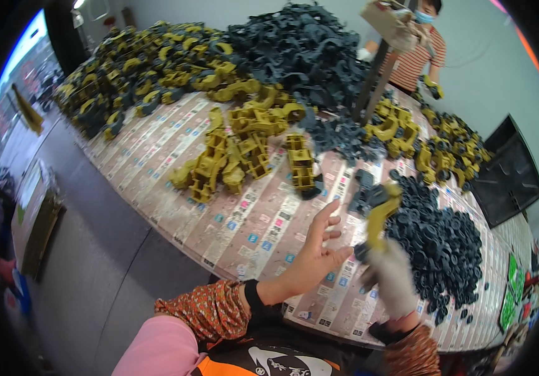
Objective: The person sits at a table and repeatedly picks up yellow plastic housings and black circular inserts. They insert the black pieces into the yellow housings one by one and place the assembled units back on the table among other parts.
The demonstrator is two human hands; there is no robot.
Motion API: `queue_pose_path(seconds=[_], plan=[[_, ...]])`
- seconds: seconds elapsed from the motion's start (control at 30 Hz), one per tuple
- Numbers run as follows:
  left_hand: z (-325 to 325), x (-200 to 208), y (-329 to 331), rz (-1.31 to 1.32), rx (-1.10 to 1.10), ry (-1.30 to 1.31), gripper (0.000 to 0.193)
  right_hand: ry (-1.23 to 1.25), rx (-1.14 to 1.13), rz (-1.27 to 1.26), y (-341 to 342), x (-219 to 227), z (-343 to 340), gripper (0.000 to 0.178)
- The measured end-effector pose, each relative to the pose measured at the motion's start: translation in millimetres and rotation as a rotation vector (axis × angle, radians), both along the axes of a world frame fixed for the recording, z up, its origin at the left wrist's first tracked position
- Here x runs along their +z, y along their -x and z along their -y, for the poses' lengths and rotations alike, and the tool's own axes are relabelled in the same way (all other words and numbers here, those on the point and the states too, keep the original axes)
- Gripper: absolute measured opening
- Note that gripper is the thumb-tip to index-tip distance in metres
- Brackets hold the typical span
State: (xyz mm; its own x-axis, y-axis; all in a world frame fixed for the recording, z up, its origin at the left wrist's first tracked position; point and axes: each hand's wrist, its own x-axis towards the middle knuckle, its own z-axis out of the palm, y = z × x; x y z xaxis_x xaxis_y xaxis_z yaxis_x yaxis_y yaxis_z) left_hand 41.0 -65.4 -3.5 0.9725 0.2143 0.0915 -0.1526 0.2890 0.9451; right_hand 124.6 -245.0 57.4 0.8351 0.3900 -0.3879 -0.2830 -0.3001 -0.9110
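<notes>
My right hand (393, 276), in a pale work glove and blurred by motion, grips the lower end of a yellow curved plastic part (379, 218), which is tilted upward. Small dark pieces show beside that part, but I cannot tell whether they are joined to it. My left hand (317, 249) is bare and held just left of it over the table, fingers apart and nothing in them. Right beyond the glove lies a heap of small dark wheels (435, 235). Farther off, a yellow plastic part (300, 164) lies alone, near a loose cluster of yellow parts (235, 150).
The table (219, 216) is covered with printed strips. At its back rise a dark grey heap of curved parts (294, 47) and a yellow-and-grey heap (150, 66). A metal post (373, 81) stands among them. Across the table a person (407, 66) holds a yellow part. A black crate (509, 175) leans at right.
</notes>
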Motion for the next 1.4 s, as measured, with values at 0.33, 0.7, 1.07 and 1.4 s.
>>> queue_pose_path(seconds=[0.33, 0.7, 1.07, 1.4], plan=[[-137.2, -13.2, -15.3, -0.096, 0.254, -0.728, 0.043, -0.152, -0.296, 0.58, -268.0, 41.2, 37.8, 0.07], [-110.3, -26.0, -151.3, -0.437, 0.478, -0.789, 0.087, 0.289, 0.1, 0.622, -72.4, -6.8, 13.4, 0.041], [-136.6, 37.1, -148.2, 0.09, 0.479, -0.41, 0.078, 0.409, -0.016, 0.781, 14.2, -27.3, 148.4, 0.032], [-71.4, 24.9, 7.3, 0.001, -0.415, 0.531, 0.066, 0.69, -0.189, 0.967, -1.8, -63.7, 181.5, 0.022]])
